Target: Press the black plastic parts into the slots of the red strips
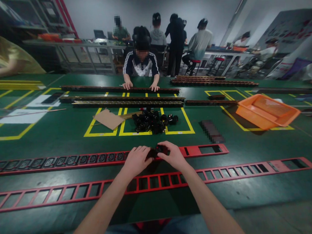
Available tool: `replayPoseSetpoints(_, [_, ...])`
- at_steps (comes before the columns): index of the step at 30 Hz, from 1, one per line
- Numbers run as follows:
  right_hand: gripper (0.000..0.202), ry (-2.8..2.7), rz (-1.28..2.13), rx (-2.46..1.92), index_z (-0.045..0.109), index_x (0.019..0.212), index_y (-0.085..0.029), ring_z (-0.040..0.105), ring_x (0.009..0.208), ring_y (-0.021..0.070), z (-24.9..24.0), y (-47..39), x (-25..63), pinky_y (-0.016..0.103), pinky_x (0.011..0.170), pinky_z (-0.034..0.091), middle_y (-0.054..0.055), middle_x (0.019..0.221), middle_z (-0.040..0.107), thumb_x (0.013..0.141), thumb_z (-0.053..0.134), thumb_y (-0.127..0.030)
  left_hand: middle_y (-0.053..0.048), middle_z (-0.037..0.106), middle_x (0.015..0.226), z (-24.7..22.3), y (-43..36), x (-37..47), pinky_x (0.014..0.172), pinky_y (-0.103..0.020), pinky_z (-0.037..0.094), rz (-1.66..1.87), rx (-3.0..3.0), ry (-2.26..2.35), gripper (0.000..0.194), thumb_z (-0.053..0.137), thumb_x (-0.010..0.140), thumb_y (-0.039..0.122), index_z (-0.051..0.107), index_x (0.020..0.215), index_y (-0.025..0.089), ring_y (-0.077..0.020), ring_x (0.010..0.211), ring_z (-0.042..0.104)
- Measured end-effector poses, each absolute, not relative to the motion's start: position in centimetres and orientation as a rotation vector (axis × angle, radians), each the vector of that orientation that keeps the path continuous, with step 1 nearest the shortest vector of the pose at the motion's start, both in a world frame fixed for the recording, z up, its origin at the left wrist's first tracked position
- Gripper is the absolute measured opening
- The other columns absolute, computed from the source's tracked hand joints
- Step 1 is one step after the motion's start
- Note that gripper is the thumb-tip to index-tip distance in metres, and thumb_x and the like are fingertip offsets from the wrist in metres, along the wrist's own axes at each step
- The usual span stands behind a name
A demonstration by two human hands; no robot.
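Note:
A small black part (159, 149) is between my two hands, over the farther red slotted strip (194, 150). My right hand (172, 154) pinches it between thumb and fingers. My left hand (138, 159) is closed at its left side, fingers curled over the strip; its grip is partly hidden. Square black inserts (120, 156) sit in a row of slots left of my hands. Nearer to me, a second red strip (282, 165) with open slots runs under my forearms. Beyond my hands is a pile of black parts (153, 121).
A brown cardboard piece (108, 119) lies left of the pile. Right of it are a blurred-out dark phone-like slab (212, 131) and an orange basket (267, 111). Long dark rails (128, 103) cross the green table. Opposite, a person (141, 62) rests both hands on a rail.

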State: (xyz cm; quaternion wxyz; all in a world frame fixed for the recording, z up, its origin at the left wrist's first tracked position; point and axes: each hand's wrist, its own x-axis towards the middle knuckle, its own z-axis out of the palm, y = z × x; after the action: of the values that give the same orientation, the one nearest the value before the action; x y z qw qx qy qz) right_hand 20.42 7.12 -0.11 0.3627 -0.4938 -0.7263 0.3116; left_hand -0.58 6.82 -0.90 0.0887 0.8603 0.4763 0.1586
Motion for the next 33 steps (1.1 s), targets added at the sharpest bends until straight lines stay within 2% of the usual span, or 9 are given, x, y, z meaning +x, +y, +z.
replayPoseSetpoints(8, [0.032,-1.868,0.708,-1.302,0.062,0.11,-0.021,0.055,0.074,0.0158,-0.3,6.6,21.7,0.029,0.067,0.046,0.003,0.095,0.062,0.078,0.067,-0.026,-0.006,0.067,0.112,-0.7,6.8,-0.6,0.086,-0.038,0.04,0.514,2.496,1.399,0.032,0.06,0.089,0.038,0.059,0.117,0.024,-0.0258,0.102,0.059])
replayPoseSetpoints(14, [0.038,-1.898,0.663,-1.278,0.06,0.114,-0.021,0.051,0.069,0.014,-0.3,6.4,21.5,0.028,0.065,0.046,0.005,0.101,0.061,0.076,0.059,-0.018,-0.007,0.067,0.113,-1.0,6.9,-0.6,0.088,-0.038,0.04,0.515,2.466,1.4,0.033,0.06,0.089,0.039,0.06,0.118,0.024,-0.0252,0.103,0.059])
replayPoseSetpoints(24, [0.037,-2.01,0.634,-1.3,0.057,0.105,-0.022,0.057,0.088,0.0194,0.0,6.1,21.1,0.03,0.075,0.048,0.005,0.106,0.059,0.07,0.052,-0.009,-0.005,0.068,0.111,-0.6,6.8,-0.6,0.084,-0.037,0.04,0.504,2.488,1.4,0.03,0.061,0.088,0.037,0.06,0.115,0.024,-0.0254,0.101,0.059])
replayPoseSetpoints(33, [0.037,-2.057,0.636,-1.299,0.058,0.106,-0.023,0.058,0.091,0.0191,0.5,5.8,21.1,0.03,0.077,0.048,0.004,0.106,0.059,0.072,0.053,-0.009,-0.005,0.068,0.111,-0.5,6.7,-0.6,0.084,-0.038,0.04,0.504,2.498,1.412,0.03,0.06,0.089,0.037,0.059,0.116,0.024,-0.0253,0.101,0.06])
